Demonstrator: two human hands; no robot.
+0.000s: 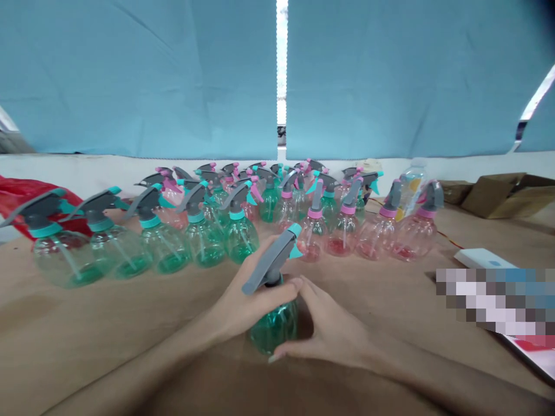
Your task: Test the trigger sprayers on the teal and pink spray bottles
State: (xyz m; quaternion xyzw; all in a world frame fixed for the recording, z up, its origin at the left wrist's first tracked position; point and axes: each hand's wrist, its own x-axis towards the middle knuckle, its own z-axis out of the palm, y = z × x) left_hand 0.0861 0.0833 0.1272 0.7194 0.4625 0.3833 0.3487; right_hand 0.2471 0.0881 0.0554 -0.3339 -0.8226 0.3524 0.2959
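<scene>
A green spray bottle (274, 330) with a grey and turquoise trigger head stands slightly tilted at the front middle of the table. My left hand (247, 294) is wrapped around its neck, with the thumb across the front just below the head. On the other side, my right hand (336, 326) curves around the bottle's body, its thumb low on the front and its fingertips meeting my left hand near the neck. The collar is mostly hidden by my fingers. Behind my hands stand a row of green spray bottles (167, 248) and a row of pink spray bottles (370, 237).
Several more spray bottles are crowded behind the front rows. A red plastic bag (26, 199) lies at the left. At the right are an open cardboard box (507, 193), a small white box (483, 258) and a partly blurred flat item. A blue curtain (173, 81) hangs behind.
</scene>
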